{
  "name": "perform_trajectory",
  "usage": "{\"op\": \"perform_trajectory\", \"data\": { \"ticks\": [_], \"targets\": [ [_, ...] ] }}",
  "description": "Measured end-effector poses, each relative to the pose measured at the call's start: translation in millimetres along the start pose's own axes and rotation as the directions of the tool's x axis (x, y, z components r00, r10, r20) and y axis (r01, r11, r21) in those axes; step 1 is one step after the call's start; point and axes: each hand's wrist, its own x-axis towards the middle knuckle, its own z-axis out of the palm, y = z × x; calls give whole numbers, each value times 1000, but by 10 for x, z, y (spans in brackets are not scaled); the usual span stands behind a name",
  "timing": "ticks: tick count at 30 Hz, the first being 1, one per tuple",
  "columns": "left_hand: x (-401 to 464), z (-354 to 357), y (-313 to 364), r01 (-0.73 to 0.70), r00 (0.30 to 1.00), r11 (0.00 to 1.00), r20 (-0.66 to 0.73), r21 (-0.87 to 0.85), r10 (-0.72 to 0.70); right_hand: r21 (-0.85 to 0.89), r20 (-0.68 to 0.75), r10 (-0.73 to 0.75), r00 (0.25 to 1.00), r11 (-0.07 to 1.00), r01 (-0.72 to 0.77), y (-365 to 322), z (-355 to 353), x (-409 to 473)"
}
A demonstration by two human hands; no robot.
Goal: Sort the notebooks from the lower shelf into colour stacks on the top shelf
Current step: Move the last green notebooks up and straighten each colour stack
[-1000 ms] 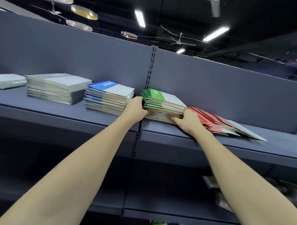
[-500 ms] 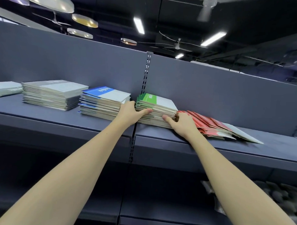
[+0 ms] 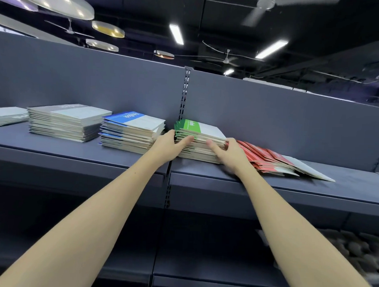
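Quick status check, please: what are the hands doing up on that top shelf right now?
Left hand and right hand press the sides of the green stack. Red notebooks lie fanned out, touching the right hand.

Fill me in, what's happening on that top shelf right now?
A person is squaring up the green-covered notebook stack on the grey metal top shelf, left hand against its left side, right hand at its right front. A blue-covered stack and a grey-covered stack sit neatly to the left; the red-covered notebooks on the right lie fanned out.
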Motion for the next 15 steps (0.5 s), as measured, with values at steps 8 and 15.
{"op": "perform_trajectory", "data": {
  "ticks": [8, 15],
  "targets": [
    [54, 2, -22, -84, 994, 996, -66, 18, 85, -75, -106, -105, 989, 992, 97, 4, 12, 23],
    [96, 44, -36, -16, 1000, 994, -9, -110, 15, 16, -50, -19, 999, 1000, 20, -31, 2, 20]
  ]
}}
